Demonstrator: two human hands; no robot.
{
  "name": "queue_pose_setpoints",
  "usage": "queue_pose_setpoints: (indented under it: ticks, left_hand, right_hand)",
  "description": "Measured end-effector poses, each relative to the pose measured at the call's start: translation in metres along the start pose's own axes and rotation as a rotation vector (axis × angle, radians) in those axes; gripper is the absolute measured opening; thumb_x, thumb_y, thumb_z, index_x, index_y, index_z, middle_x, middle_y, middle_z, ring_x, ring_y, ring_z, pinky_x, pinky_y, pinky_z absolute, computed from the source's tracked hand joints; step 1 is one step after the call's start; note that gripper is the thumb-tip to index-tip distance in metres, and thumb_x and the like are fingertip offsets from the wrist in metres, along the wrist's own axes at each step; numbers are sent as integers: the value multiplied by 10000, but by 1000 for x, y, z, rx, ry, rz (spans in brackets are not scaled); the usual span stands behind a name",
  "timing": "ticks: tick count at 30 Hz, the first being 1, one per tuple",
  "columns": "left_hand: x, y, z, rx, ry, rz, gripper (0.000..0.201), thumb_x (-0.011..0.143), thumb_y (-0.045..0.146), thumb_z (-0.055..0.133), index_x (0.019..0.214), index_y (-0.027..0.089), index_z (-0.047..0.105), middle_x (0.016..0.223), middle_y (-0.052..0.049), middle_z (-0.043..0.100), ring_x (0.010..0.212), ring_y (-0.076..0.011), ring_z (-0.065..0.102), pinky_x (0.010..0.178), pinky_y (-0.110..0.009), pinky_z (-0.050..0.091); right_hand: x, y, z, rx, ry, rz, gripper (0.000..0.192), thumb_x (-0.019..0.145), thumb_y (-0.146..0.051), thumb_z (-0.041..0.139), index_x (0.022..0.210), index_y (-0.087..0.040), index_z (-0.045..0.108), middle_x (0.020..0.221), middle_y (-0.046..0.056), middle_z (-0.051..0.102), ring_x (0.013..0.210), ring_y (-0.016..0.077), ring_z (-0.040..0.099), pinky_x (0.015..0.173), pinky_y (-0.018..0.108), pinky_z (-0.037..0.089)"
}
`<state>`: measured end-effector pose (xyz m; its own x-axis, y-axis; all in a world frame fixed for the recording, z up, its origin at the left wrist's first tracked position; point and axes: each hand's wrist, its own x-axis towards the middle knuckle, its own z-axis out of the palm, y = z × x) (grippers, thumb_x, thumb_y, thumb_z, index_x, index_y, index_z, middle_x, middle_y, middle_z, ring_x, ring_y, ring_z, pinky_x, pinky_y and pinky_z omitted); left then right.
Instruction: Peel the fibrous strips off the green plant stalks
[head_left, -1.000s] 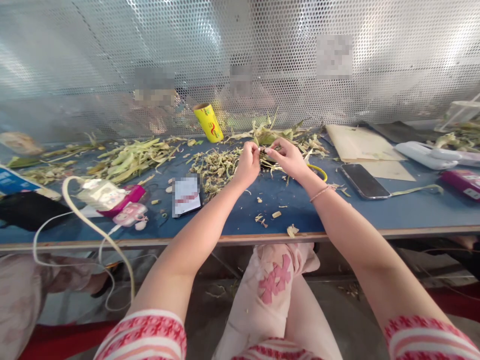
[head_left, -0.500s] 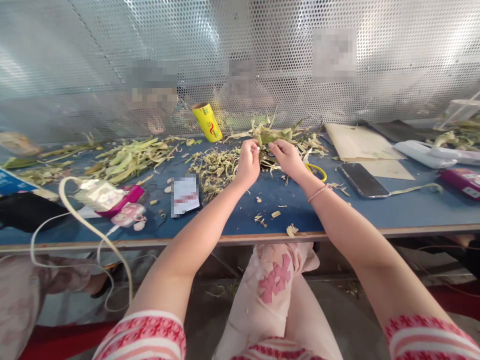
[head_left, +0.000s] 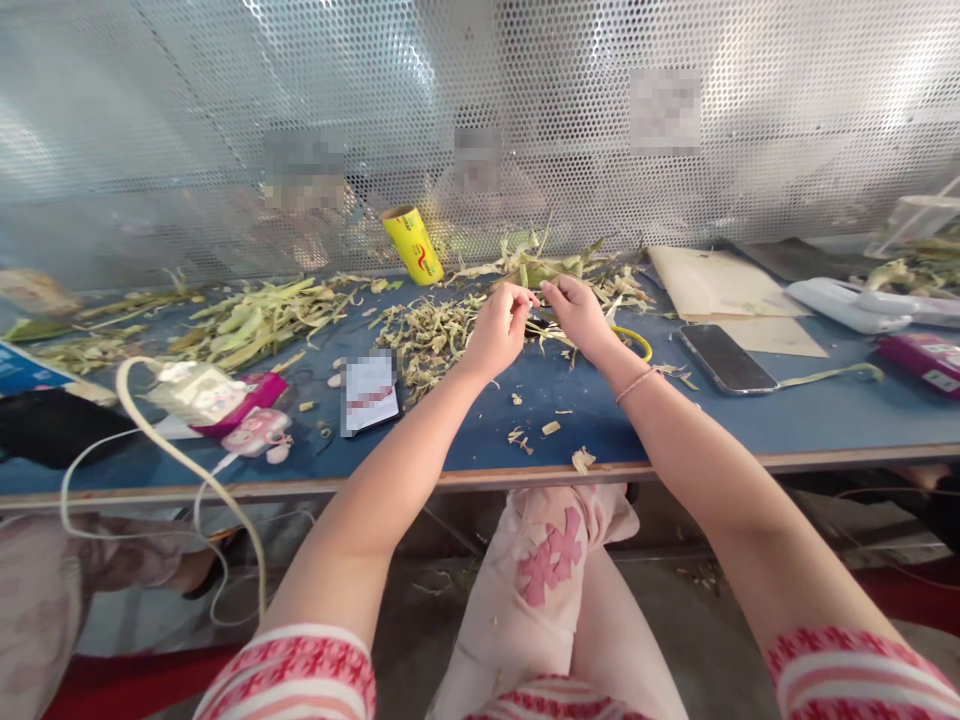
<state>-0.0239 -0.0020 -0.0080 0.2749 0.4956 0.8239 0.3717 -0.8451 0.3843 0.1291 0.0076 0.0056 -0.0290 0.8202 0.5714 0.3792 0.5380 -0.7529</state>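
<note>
1. The fingers of the left hand (head_left: 496,328) and the right hand (head_left: 576,314) are pinching together on a thin green stem (head_left: 534,297), held between the two hands just above the counter (head_left: 675,420).
2. A heap of dried trimmings (head_left: 430,335) is lying just left of the left hand; a pile of husks (head_left: 559,265) is sitting beyond the hands, towards the far mesh wall.
3. A yellow loop (head_left: 636,342) is resting by the right wrist, with a dark phone (head_left: 724,360) further right on the counter.
4. A yellow roll (head_left: 415,245) is leaning far left of the hands; its print is too small to read.
5. A white card (head_left: 370,392) is lying near left, its writing blurred.
</note>
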Motion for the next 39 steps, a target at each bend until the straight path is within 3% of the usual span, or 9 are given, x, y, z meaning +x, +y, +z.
queue_pose_setpoints:
  ticks: [9,13,21,27,33,39]
  left_hand:
    - [6,-6,-1,-195,151,-274,205,900,382,561,824,211,477,750,6,612,636,-85,560,658,-252,459]
    - [9,-12,1,-286,218,-335,257,874,417,599,794,209,472,704,12,596,588,-80,529,605,-239,435]
    - [11,-34,5,-388,314,-393,305,866,467,598,793,213,445,701,23,555,572,-72,498,587,-230,409]
    - [15,-34,3,-505,351,-470,271,883,398,598,786,208,430,705,27,542,560,-63,482,600,-231,413]
    - [12,-25,-3,-346,179,-351,238,906,415,555,815,218,460,713,20,531,610,-84,509,630,-239,427]
    - [7,-17,-5,49,75,-82,114,915,322,538,961,218,522,901,-44,564,878,-157,558,854,-325,465]
  right_hand:
    - [-1,0,-1,60,-71,24,341,855,-448,517,642,-205,407,592,-52,326,602,97,308,587,269,261]
    - [-3,0,0,157,-83,9,353,834,-498,516,656,-205,431,610,-43,327,613,103,313,580,265,258]
    - [0,1,-2,134,-152,-19,401,803,-567,548,672,-194,479,610,-41,336,618,103,315,584,261,255]
    - [-1,1,-6,208,-177,-33,398,794,-574,559,678,-201,482,616,-37,336,613,107,313,578,265,262]
    - [2,4,-10,118,-115,-12,319,823,-476,546,679,-193,518,614,-29,382,644,117,372,606,264,300]
    - [5,3,-9,19,-96,4,212,816,-325,534,661,-180,520,605,-30,425,628,111,376,635,273,295]
